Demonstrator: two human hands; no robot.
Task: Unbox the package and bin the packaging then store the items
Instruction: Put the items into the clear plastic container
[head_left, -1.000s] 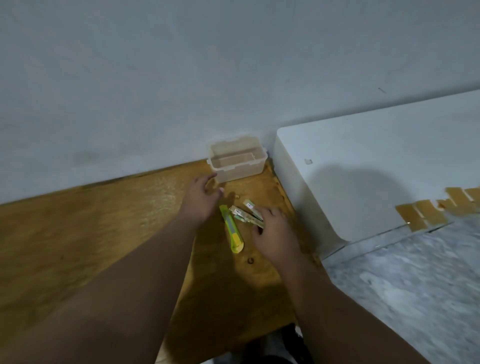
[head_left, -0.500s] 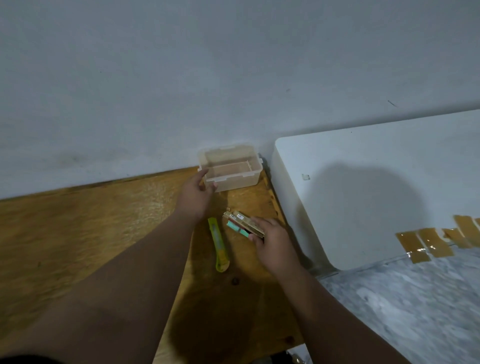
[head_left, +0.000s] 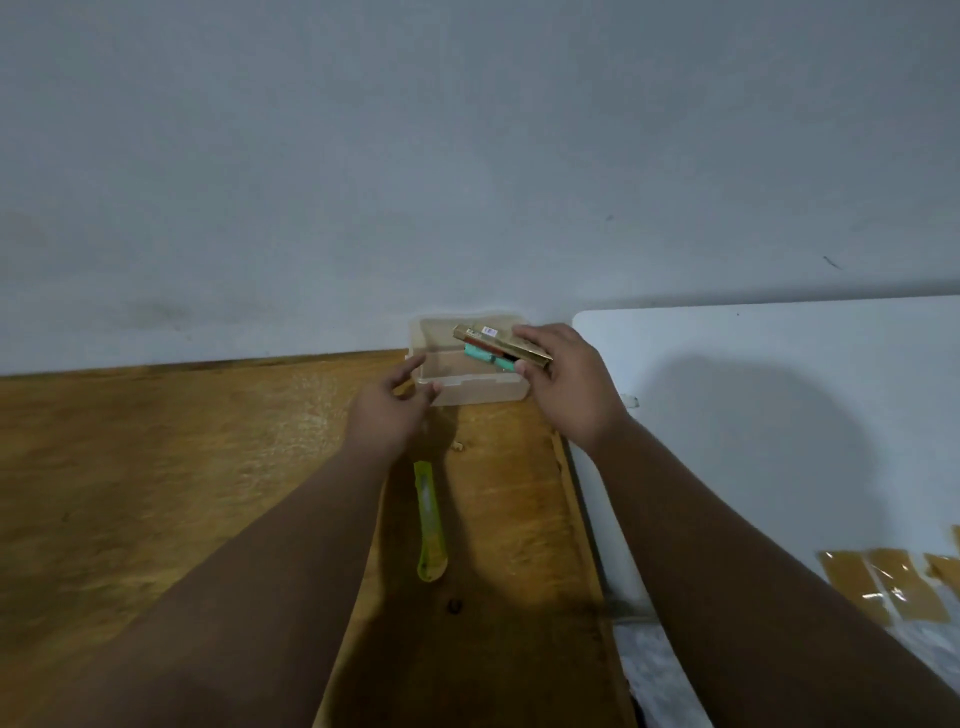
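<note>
While right hand (head_left: 569, 387) grips small gold and teal item boxes (head_left: 501, 351) above clear plastic storage container (head_left: 470, 389), left hand (head_left: 389, 410), fingers loose, steadies rim. Boxes probably light, stiff, slippery; pinch long edges.

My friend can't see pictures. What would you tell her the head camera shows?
A right hand holds a small bundle of flat packets over an open clear plastic box set against the wall, while the left hand touches the box's near corner. A yellow-green utility knife lies on the wooden table between the two arms.
</note>
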